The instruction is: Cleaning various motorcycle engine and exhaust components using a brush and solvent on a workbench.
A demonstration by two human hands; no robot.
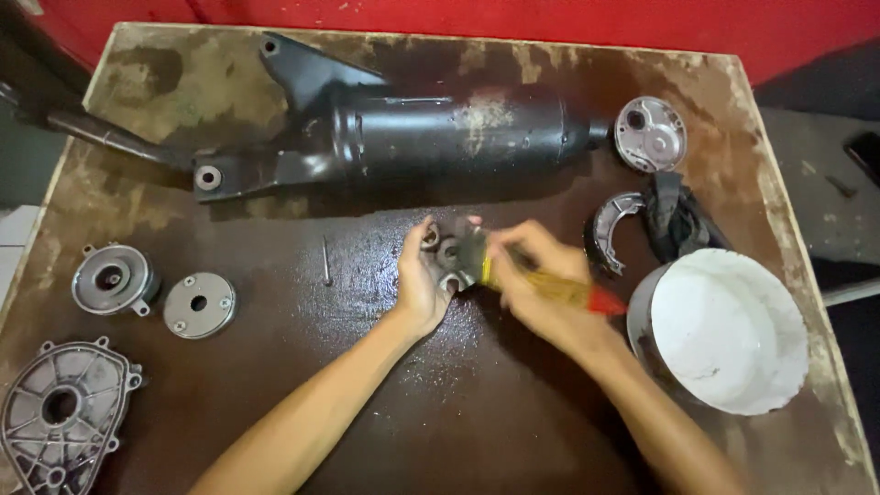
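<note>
My left hand (419, 280) holds a small grey metal part (449, 257) over the middle of the wet brown table (275, 367). My right hand (536, 275) grips a paintbrush (559, 291) with a yellow handle and red end. Its dark bristles lie against the metal part. The brush and fingers are motion-blurred. Both forearms reach in from the bottom edge.
A long black engine housing (403, 137) lies across the back of the table. Grey round metal parts (115, 280) (199, 304) and a ribbed cover (60, 417) sit at the left. A round cover (649, 133), a curved piece (607, 229), a dark rag (678, 220) and a white container (724, 325) are at the right. A thin pin (325, 261) lies at the centre.
</note>
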